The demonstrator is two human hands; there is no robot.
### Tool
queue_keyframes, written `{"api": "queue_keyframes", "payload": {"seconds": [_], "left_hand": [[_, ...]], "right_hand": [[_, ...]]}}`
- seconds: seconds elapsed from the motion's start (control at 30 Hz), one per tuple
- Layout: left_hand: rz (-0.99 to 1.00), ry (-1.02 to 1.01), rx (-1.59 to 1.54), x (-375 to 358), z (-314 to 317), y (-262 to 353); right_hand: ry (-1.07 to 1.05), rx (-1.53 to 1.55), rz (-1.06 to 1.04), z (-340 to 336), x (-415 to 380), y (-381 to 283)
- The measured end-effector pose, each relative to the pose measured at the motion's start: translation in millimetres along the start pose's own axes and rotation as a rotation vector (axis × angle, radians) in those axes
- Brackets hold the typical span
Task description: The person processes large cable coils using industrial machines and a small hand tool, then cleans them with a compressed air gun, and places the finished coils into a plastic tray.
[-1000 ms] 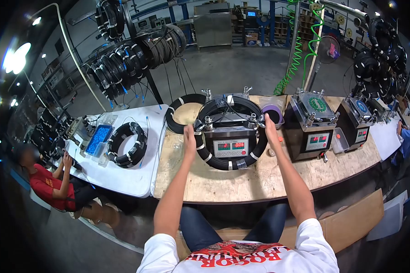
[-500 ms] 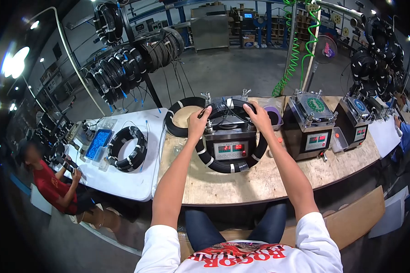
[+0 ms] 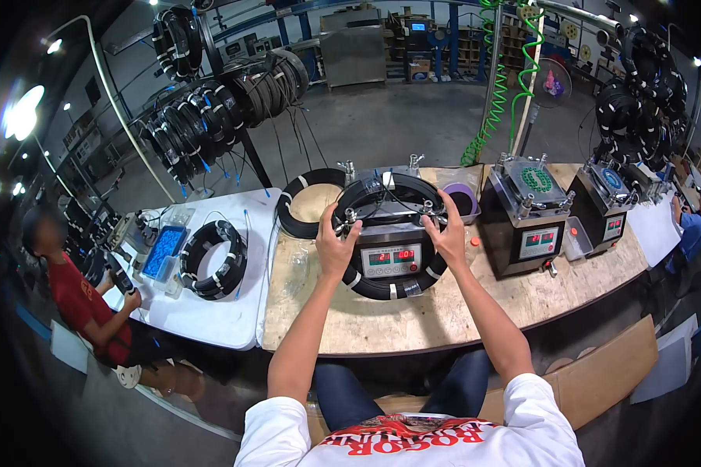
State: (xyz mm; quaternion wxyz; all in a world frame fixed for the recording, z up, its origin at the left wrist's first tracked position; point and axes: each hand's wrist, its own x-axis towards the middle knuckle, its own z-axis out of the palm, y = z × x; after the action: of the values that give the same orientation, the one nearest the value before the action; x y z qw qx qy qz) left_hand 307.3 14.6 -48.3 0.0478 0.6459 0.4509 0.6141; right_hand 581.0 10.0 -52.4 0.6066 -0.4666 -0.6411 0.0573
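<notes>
A large black cable coil [image 3: 392,291] with white ties hangs around the middle metal machine, passing below its red-digit display [image 3: 392,258]. My left hand [image 3: 337,240] is at the machine's left side, thumb and fingers apart around the coil and a front clamp knob [image 3: 351,216]. On the right side my right hand [image 3: 447,231] has its thumb by the other clamp knob [image 3: 427,208] and its fingers along the coil's outer edge. Thin cable ends cross the machine's top. The fingers' undersides are hidden.
Another coil [image 3: 294,222] lies behind left on the wooden table [image 3: 304,327]. Two similar machines [image 3: 522,226] [image 3: 600,210] stand right. The white table [image 3: 234,319] holds a coil [image 3: 213,259] and a blue bin [image 3: 165,251]. A person in red [image 3: 82,303] sits left; another person [image 3: 695,229] is far right.
Both hands have moved down and toward me, from the top of the coil to its sides by the knobs. The right-hand number on the display has changed.
</notes>
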Motion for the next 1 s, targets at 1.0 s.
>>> {"api": "queue_keyframes", "payload": {"seconds": [1.0], "left_hand": [[-0.007, -0.064, -0.198, 34.4, 6.9, -25.9]], "right_hand": [[-0.150, 0.318, 0.328, 8.2, 41.4, 2.7]]}}
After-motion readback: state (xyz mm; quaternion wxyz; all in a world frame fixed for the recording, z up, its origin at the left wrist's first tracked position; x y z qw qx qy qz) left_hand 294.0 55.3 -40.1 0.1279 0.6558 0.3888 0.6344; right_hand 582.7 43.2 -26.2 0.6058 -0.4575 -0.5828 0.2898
